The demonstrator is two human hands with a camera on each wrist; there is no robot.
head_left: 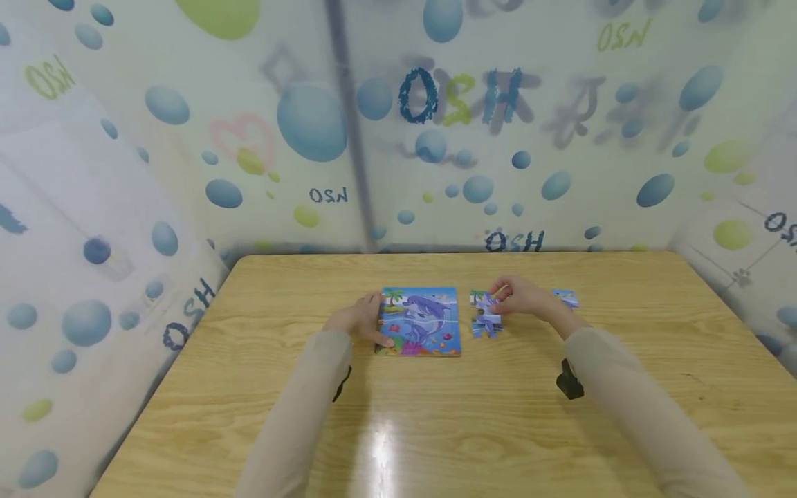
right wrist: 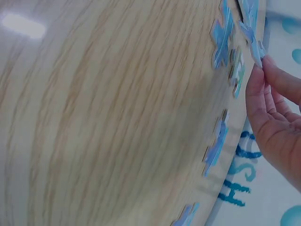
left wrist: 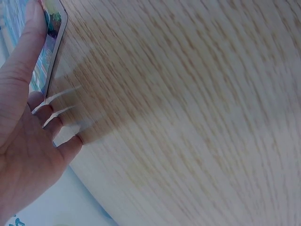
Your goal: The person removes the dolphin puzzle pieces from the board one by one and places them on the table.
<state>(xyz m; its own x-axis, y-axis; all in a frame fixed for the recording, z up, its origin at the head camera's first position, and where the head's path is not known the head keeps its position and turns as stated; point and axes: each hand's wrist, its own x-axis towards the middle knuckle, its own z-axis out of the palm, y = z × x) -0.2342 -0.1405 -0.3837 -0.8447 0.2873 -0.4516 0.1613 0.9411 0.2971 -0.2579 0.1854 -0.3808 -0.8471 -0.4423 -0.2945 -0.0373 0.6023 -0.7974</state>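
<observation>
Backdrop [head_left: 436, 138]: printed sheeting with blue and green bubbles is hung behind and beside the desk; the writing is mirrored, large letters "HSO", small marks "OSN" and "N2O", one "OSH" low at centre. No brand name can be made out.
Desk [head_left: 436, 429]: wood-grain top, glare patch near the front edge. A slide of loose parts on the smooth top is judged possible if they are nudged.
Puzzle board [head_left: 419, 321]: dolphin picture with palm tree, lying flat at desk centre, just left of the loose pieces. No lettering can be read on it.
Left hand [head_left: 361, 319]: resting at the board's left edge, thumb laid along the edge, fingers straight on the desk; grip released, nothing clasped. Risk: board is only steadied, so a push from the right is judged able to shift or rotate it.
Right hand [head_left: 519, 297]: fingertips pinching one puzzle piece [right wrist: 254, 44] at the cluster; grip grasping that piece. Risk: a thin edge pinch is judged liable to slip, or to drag neighbours out of place.
Loose pieces [head_left: 486, 319]: small cluster just right of the board, under and beside the right hand.
Stray piece [head_left: 566, 297]: lying apart, right of the right hand, near the wrist. Risk: judged liable to be swept away by the sleeve.
</observation>
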